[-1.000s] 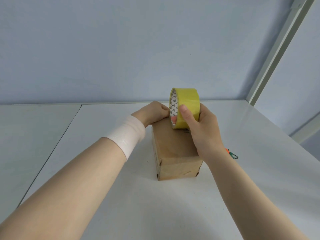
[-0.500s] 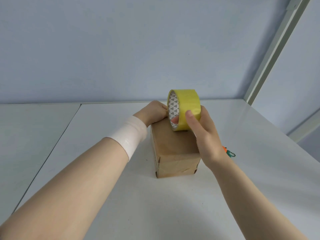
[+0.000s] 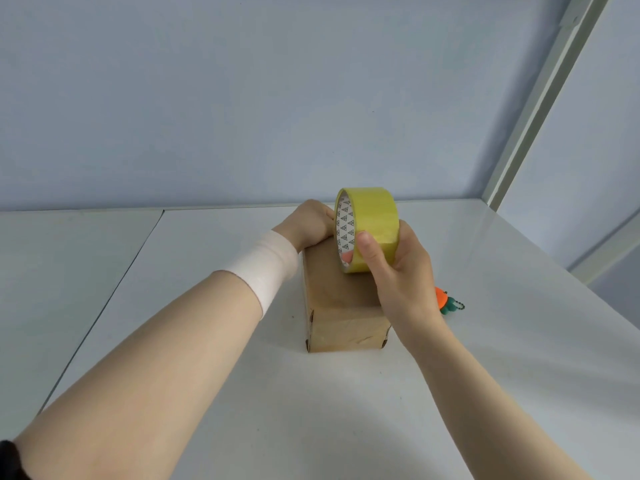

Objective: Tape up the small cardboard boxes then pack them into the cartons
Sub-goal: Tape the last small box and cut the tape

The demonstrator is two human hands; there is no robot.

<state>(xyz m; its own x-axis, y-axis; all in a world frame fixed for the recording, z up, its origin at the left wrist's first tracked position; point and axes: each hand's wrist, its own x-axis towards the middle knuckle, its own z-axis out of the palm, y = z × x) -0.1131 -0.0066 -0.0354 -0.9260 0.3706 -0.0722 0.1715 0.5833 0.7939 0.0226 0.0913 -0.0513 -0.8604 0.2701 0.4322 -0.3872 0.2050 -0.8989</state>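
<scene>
Gripping tape roll [image 3: 375, 220] in right hand [image 3: 401, 271], upright on cardboard box [image 3: 339, 306]; left hand [image 3: 308, 223] curled over far end; table [image 3: 346, 410] edges well off.

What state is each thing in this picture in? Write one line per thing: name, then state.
box: closed, lying on the table.
tape roll: upright on edge at the box top, held.
right hand: grips the tape roll.
left hand: rests on the box's far end; fingertips hidden.
wrist wrap: wound round the left wrist.
keychain: lying on the table, partly hidden by the right hand.
</scene>
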